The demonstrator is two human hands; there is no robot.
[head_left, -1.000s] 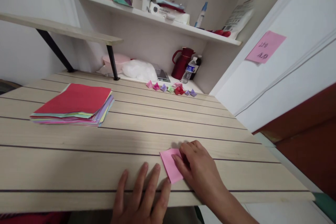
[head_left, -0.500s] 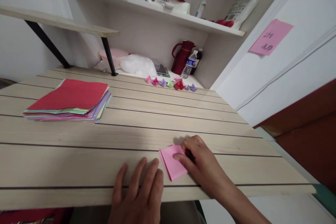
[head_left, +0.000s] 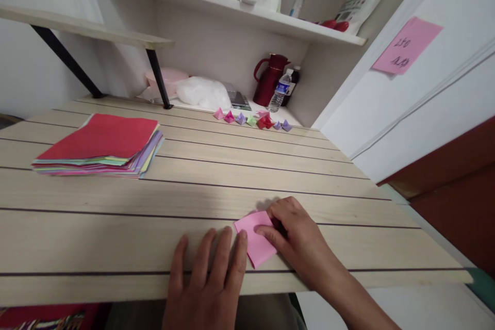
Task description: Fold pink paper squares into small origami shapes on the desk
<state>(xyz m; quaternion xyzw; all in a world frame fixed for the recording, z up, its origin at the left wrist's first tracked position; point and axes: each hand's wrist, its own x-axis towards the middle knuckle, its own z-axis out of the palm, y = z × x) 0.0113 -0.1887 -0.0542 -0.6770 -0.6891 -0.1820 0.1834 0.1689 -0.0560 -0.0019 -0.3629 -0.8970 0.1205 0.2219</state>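
Note:
A small pink sheet of origami paper [head_left: 253,245], folded into a square, lies near the front edge of the wooden table [head_left: 116,247]. My right hand [head_left: 296,237] pinches its right side, thumb on top and the fingers curled behind. Flat on the boards to the left rests my left hand [head_left: 209,278], fingers spread, with the index fingertip at the paper's left edge. The underside of the paper is hidden.
A stack of coloured paper [head_left: 100,139] with red on top sits at the left. Several small folded paper pieces [head_left: 251,120] line the table's back edge. Behind them stand a dark red jug [head_left: 268,82] and a water bottle [head_left: 280,92]. A black-legged shelf [head_left: 158,77] rises at the back left.
My left index finger has moved right onto the left edge of the pink paper. The right hand keeps its pinch, and the view has shifted slightly.

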